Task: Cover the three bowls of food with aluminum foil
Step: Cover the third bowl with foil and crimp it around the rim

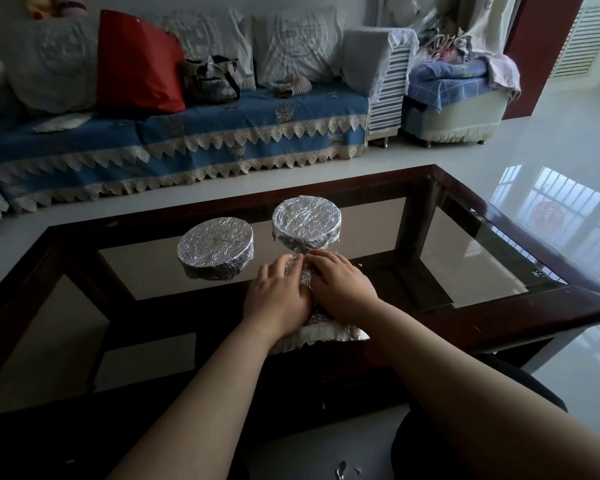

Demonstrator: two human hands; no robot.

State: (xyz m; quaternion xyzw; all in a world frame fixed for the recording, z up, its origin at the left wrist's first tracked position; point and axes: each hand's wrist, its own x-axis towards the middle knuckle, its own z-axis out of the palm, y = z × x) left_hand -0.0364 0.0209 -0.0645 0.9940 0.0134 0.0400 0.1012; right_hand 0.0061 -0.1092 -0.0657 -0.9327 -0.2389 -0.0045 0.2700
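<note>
Two bowls stand on the glass table, each wrapped in crinkled foil: one at the left point(215, 247), one further back at the right point(306, 225). In front of them a third bowl lies almost hidden under my hands, with a sheet of aluminum foil point(321, 332) draped over it and hanging toward the near table edge. My left hand point(278, 299) and my right hand point(342, 285) lie side by side on top of this foil, fingers fairly straight, pressing it down. The food is not visible.
The table point(499, 268) has a glass top in a dark wooden frame. Behind it runs a sofa point(187, 143) with a blue cover, a red cushion and bags. Small foil scraps point(342, 471) lie on the floor near me. Glossy white floor spreads at the right.
</note>
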